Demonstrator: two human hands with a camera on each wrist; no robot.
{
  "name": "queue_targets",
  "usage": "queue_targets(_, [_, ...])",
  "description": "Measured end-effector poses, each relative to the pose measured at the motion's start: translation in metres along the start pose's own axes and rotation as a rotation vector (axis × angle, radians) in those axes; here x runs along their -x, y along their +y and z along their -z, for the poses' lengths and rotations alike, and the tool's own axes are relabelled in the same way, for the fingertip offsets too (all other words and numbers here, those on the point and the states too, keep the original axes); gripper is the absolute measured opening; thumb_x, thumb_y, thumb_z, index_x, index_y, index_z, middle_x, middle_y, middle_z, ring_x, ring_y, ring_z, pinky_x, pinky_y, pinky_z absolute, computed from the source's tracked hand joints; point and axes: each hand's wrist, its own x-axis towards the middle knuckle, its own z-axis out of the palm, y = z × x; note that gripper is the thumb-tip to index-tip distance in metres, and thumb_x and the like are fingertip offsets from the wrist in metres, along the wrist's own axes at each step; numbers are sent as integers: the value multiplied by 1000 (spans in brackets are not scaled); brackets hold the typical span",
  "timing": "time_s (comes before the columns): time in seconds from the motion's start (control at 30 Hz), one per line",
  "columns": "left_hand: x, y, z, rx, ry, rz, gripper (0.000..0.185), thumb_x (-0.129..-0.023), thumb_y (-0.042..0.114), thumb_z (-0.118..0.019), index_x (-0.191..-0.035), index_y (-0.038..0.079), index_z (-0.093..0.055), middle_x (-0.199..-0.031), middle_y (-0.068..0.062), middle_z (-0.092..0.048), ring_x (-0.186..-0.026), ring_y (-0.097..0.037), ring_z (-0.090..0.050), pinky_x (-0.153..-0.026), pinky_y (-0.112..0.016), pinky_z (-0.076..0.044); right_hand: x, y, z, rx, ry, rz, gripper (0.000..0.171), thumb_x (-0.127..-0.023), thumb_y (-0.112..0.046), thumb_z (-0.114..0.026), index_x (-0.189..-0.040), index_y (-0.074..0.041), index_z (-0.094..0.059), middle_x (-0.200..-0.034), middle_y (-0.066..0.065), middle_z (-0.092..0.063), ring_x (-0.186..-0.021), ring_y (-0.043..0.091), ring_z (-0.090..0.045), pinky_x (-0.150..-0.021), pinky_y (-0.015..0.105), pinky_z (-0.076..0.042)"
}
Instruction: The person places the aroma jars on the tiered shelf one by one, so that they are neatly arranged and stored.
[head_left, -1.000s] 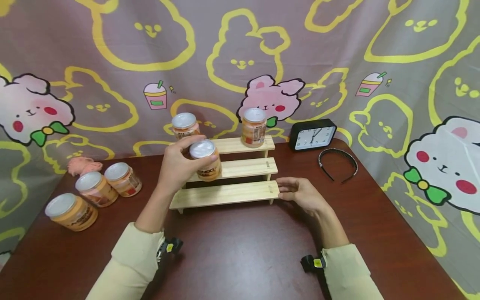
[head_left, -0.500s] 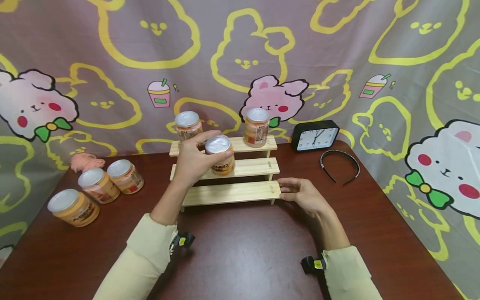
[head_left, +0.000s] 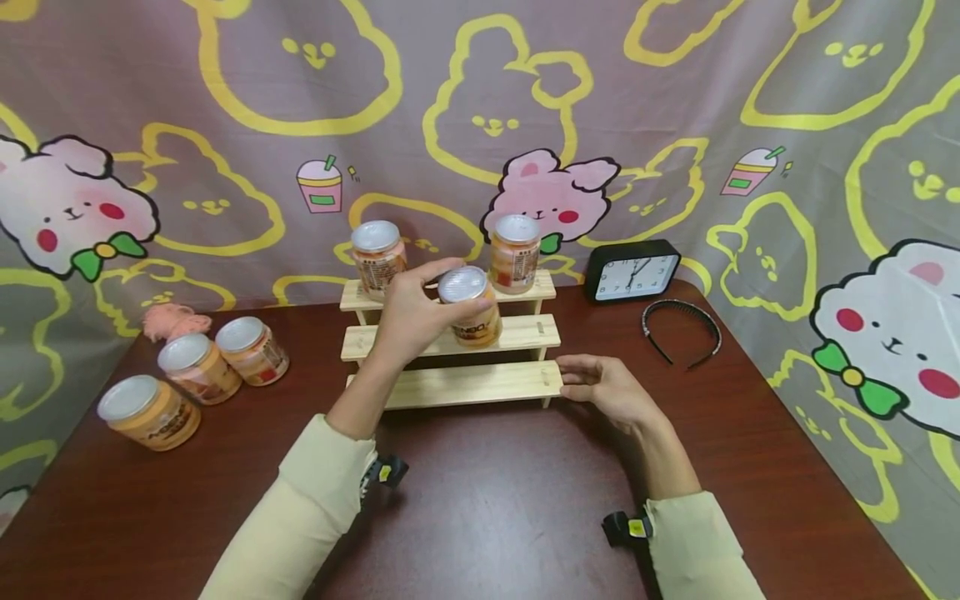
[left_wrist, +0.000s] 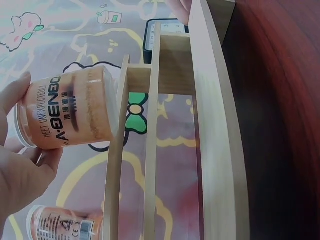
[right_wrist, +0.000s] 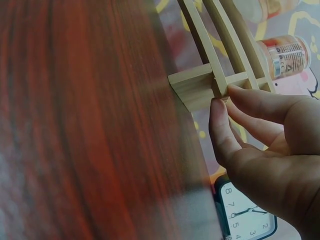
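Dark reddish-brown surface [head_left: 487, 508], foreground bare, two cream sleeves entering from the near edge. Right hand [head_left: 609, 390]: fingers straight and relaxed, holding nothing, fingertips [right_wrist: 219, 107] resting against the right end of the lowest step of the wooden tiered rack [head_left: 465, 385]. Left hand [head_left: 412, 312]: fingers and thumb curled round an orange jar [head_left: 471, 305] with a silver lid, holding it upright over the middle step of the rack, right of centre; whether its base touches the step cannot be told. The left wrist view shows the jar's printed label [left_wrist: 70, 110] lying just beside the step's edge. Rack: three pale wood steps rising away from the person. Top step: one jar at the left end [head_left: 377, 254], one jar at the right end [head_left: 514, 252], both upright, well apart. Left part of the surface: three like jars in a loose row, the nearest [head_left: 148, 412], the next [head_left: 198, 367], the farthest [head_left: 252, 350], with a pink knitted item [head_left: 171, 321] behind them. Right rear: black headband [head_left: 680, 330] lying flat; black clock [head_left: 632, 270] standing near the backdrop. Behind all: mauve cloth backdrop [head_left: 675, 100] printed with yellow-outlined bears and pink bears.
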Motion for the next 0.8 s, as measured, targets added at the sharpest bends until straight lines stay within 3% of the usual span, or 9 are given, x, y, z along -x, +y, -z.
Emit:
queue_targets(0.43, [-7,2,-21,-74,18,-6,67,-72,29,-95,-128,3,-69,-127,-12,-68,-108,-23,-65,-89,-39,-54,0,-2,0,12,-1,-12,51,-93,10,-64,-141,14,-48,-129,28,-60,-113,25,-60,-83,23,-54])
queue_targets(0.8, [-11,-1,-42,-59,15,-24,59,-73,27,-94,-123,5,-71,-114,-9,-69,-98,-20,-65,-82,-35,-56,0,-2,0,4,-7,-5,51,-92,10,-65,-140,15,-48,-128,28,-60,-111,24,-61,-83,23,-54])
